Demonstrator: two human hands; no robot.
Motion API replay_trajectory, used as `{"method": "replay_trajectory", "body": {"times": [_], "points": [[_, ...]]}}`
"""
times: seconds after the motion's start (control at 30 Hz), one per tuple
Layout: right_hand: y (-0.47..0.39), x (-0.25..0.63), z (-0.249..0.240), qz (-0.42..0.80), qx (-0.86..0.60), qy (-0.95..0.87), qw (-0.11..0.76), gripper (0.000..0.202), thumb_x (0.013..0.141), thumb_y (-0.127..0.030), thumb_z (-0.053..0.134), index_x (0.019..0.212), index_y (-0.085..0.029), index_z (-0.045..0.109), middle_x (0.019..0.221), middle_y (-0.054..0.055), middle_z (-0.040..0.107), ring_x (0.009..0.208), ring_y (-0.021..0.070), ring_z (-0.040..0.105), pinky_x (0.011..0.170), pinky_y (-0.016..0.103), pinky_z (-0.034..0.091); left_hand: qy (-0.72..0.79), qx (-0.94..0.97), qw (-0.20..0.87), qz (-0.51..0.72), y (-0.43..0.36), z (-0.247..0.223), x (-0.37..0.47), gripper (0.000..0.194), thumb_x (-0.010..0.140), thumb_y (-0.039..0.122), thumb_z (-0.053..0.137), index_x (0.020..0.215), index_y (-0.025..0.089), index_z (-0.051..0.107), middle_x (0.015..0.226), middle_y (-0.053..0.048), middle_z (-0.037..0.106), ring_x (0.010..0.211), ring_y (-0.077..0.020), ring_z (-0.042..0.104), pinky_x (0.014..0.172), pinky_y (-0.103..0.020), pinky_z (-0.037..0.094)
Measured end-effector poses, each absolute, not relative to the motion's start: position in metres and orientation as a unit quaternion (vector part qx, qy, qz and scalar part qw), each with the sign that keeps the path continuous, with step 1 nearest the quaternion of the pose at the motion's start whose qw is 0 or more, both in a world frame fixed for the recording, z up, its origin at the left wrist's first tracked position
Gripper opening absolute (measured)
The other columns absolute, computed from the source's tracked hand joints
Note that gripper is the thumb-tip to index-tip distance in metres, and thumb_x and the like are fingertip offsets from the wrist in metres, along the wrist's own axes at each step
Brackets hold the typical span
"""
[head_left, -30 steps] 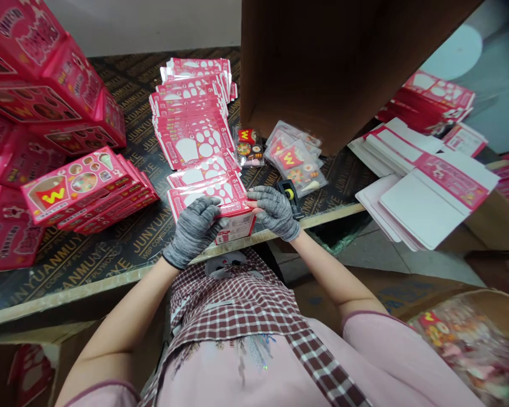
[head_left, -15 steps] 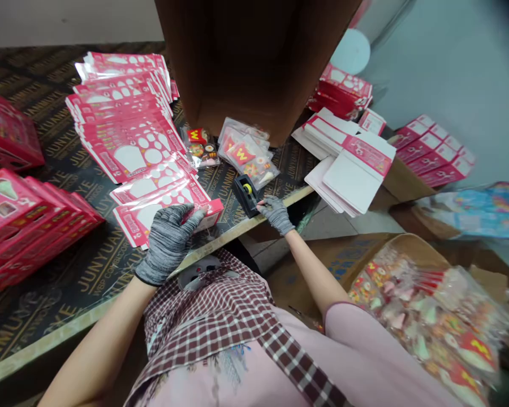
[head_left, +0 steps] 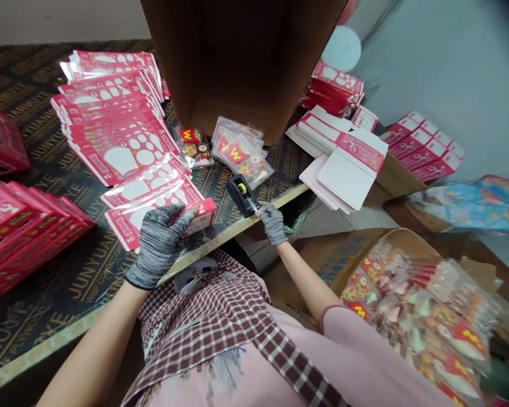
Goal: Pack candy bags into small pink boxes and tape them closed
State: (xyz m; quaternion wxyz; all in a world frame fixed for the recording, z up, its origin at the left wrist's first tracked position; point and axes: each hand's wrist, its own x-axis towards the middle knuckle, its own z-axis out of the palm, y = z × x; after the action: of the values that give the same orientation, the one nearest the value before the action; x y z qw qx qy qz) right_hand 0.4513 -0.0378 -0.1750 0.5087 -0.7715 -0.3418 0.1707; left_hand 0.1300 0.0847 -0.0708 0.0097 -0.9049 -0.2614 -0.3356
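My left hand point(head_left: 160, 240), in a grey knitted glove with bare fingertips, grips a small pink carton point(head_left: 201, 217) near the table edge. Beneath and behind it lie flat pink printed cards point(head_left: 131, 161) with white cut-out shapes, fanned out in a long row. My right hand point(head_left: 272, 221), gloved the same way, pinches the end of clear tape at the front of a black tape dispenser point(head_left: 241, 195) with a yellow core. Clear packets of toy food point(head_left: 244, 155) lie just behind the dispenser.
A large open cardboard box point(head_left: 237, 116) stands behind the packets. Pink boxes point(head_left: 29, 237) are stacked at left. White-and-pink folded cartons point(head_left: 352, 169) overhang the table's right edge. Beside me at right, a carton of bagged toys point(head_left: 419, 322) sits below table height.
The view has shifted slightly, moving everything a little left in the picture. My right hand stays at the dispenser's front with the tape end; my left keeps hold of the pink carton.
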Motion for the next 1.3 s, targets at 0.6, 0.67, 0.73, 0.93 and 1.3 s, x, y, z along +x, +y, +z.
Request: {"method": "replay_trajectory", "body": {"times": [0.6,0.67,0.73,0.93,1.3], "points": [[-0.025,0.341,-0.046,0.655,-0.423,-0.342,0.525,0.054,0.078,-0.042,0.071,0.122,-0.011,0.075,0.048,-0.008,0.047,0.042,0.0065,0.029,0.046,0.023,0.020,-0.250,-0.883,-0.036,-0.396,0.081,-0.068,0.128,0.037,0.097,0.022,0.057,0.134,0.020,0.058,0.117,-0.012,0.073,0.107,-0.0264,0.068,0.094,-0.041,0.053],[-0.013,0.330,-0.039,0.705,-0.372,-0.314,0.516,0.052,0.077,-0.039,0.071,0.119,-0.009,0.076,0.045,-0.008,0.044,0.041,0.0057,0.025,0.045,0.023,0.018,-0.256,-0.885,-0.045,-0.386,0.081,-0.069,0.126,0.034,0.096,0.022,0.057,0.131,0.020,0.058,0.117,-0.012,0.073,0.107,-0.0259,0.068,0.095,-0.041,0.054],[-0.004,0.325,-0.040,0.737,-0.344,-0.279,0.511,0.050,0.076,-0.036,0.068,0.116,-0.008,0.077,0.043,-0.009,0.042,0.039,0.0060,0.022,0.043,0.023,0.019,-0.261,-0.889,-0.052,-0.372,0.082,-0.069,0.124,0.031,0.096,0.020,0.056,0.127,0.021,0.060,0.115,-0.012,0.073,0.106,-0.0252,0.068,0.095,-0.042,0.054],[0.002,0.324,-0.054,0.752,-0.326,-0.242,0.519,0.032,0.075,-0.031,0.065,0.098,-0.013,0.078,0.044,-0.009,0.040,0.038,0.0063,0.019,0.043,0.022,0.025,-0.233,-0.913,-0.054,-0.329,0.082,-0.058,0.123,0.031,0.099,0.023,0.053,0.126,0.025,0.068,0.122,-0.012,0.073,0.110,-0.0255,0.068,0.091,-0.043,0.053],[0.005,0.348,-0.094,0.250,-0.637,-0.575,0.447,0.040,0.083,-0.058,0.074,0.077,-0.019,0.072,0.070,0.005,0.067,0.068,0.0191,0.061,0.070,0.033,0.052,-0.317,-0.872,-0.061,-0.367,0.079,-0.061,0.149,0.017,0.095,0.035,0.064,0.091,0.025,0.077,0.101,-0.007,0.077,0.094,-0.0230,0.070,0.101,-0.050,0.049]]}}
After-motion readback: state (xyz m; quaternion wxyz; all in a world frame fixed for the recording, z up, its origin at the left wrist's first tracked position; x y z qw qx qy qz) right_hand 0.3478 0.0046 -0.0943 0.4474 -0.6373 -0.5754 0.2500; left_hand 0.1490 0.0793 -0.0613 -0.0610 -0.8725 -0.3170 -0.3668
